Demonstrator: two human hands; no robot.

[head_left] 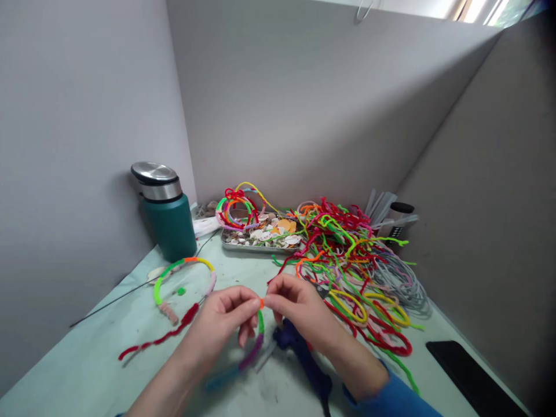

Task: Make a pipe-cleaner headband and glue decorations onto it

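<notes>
Both hands meet above the middle of the table, fingertips pinching the orange end of a curved strip wrapped in pipe cleaner [251,356]. Below the orange, the strip runs green, purple and then blue, arcing down under my left hand [230,315]. My right hand [295,301] grips the orange bit from the other side, thumb against fingers. Beneath the right hand lies a dark blue glue gun [304,359], partly hidden by it. Left of my hands rests a ring wrapped in coloured pipe cleaner [157,288], with a loose red tail [152,341].
A teal bottle [169,226] stands at the back left. Behind my hands sits a metal tray [260,248] of shells, with wrapped rings [237,211] on it. Tangled pipe cleaners [343,249] and grey cord [403,278] spread rightward. A black phone-like slab [469,376] lies front right.
</notes>
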